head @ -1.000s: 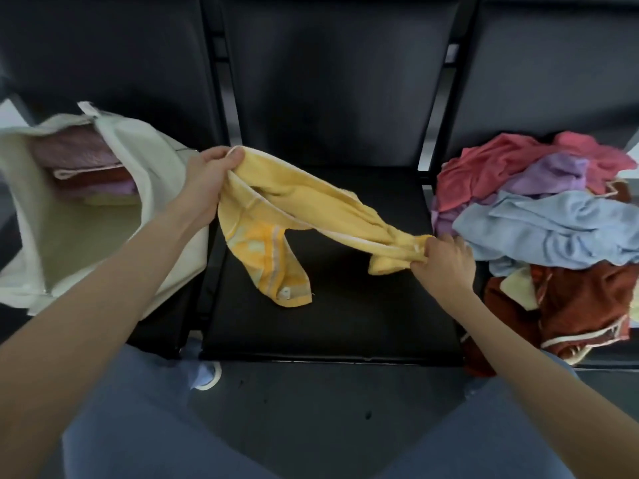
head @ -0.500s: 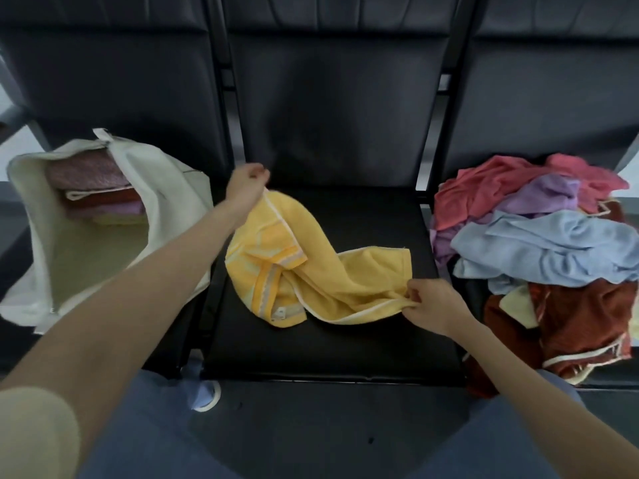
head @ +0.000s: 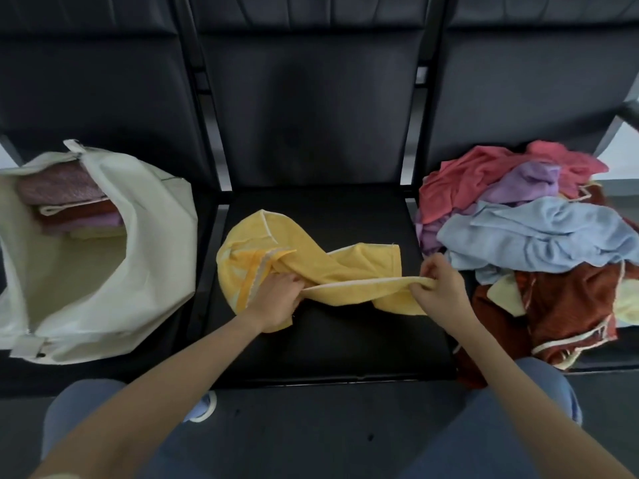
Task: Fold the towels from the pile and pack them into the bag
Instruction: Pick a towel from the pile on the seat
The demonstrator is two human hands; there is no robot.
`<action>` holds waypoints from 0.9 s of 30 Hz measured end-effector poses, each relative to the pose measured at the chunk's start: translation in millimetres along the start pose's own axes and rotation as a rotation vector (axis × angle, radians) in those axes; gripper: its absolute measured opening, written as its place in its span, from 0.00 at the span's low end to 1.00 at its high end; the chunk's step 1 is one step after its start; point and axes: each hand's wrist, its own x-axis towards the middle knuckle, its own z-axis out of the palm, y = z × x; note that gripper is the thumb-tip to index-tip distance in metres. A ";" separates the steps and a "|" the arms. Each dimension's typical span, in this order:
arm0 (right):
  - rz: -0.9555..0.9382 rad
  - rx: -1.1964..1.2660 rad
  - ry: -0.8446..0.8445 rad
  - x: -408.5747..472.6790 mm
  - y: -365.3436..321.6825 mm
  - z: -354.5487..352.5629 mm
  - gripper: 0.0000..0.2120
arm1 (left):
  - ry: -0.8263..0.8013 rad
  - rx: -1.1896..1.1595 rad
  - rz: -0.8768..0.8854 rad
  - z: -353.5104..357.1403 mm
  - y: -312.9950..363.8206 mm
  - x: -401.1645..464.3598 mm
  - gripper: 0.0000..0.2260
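Note:
A yellow towel (head: 349, 264) lies crumpled and twisted on the middle black seat (head: 345, 340). My left hand (head: 273, 299) grips its near edge at the left, over the bunched striped end. My right hand (head: 439, 288) pinches the same white-trimmed edge at the right, and the hem runs taut between the two hands. On the right seat sits the pile of loose towels (head: 532, 233) in pink, purple, light blue and rust. A cream bag (head: 145, 271) lies open on the left seat with several folded towels (head: 69, 205) stacked inside.
Black seat backs (head: 311, 98) rise behind all three seats. A metal frame bar (head: 204, 271) separates the bag's seat from the middle one. My knees in blue trousers (head: 518, 426) are below the seat's front edge, over a dark floor.
My left hand let go of the far corner and came down to the towel's near edge. My right hand stayed on the right end. The towel dropped onto the seat.

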 end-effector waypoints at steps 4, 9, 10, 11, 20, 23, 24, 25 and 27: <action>0.123 0.017 0.119 -3.3 2.6 -1.3 0.08 | 0.118 0.227 -0.053 -26.9 1.4 6.0 0.06; 0.283 -0.043 0.059 1.4 11.4 0.6 0.07 | 0.375 -0.121 -0.238 -105.7 2.5 30.1 0.07; 0.279 -0.010 0.073 3.3 9.1 0.3 0.07 | 0.405 -0.271 -0.254 -125.9 8.6 32.8 0.08; 0.270 0.031 0.088 5.0 6.0 -0.4 0.06 | 0.412 -0.411 -0.268 -144.2 15.5 33.5 0.10; 0.274 0.604 0.047 14.4 -26.2 -9.6 0.11 | 0.495 -1.063 -0.389 -219.0 57.5 29.4 0.11; 0.264 0.556 -0.037 16.6 -10.1 -9.1 0.08 | 0.500 -1.113 -0.462 -203.3 48.4 23.9 0.11; 0.253 0.541 -0.071 16.9 -2.3 -9.3 0.08 | 0.496 -1.135 -0.507 -194.9 44.2 20.1 0.11; 0.232 0.526 -0.104 17.3 5.5 -9.7 0.09 | 0.490 -1.151 -0.550 -185.3 39.4 16.0 0.11; 0.167 0.454 -0.137 18.5 18.4 -10.2 0.12 | 0.479 -1.165 -0.621 -164.9 30.2 6.7 0.12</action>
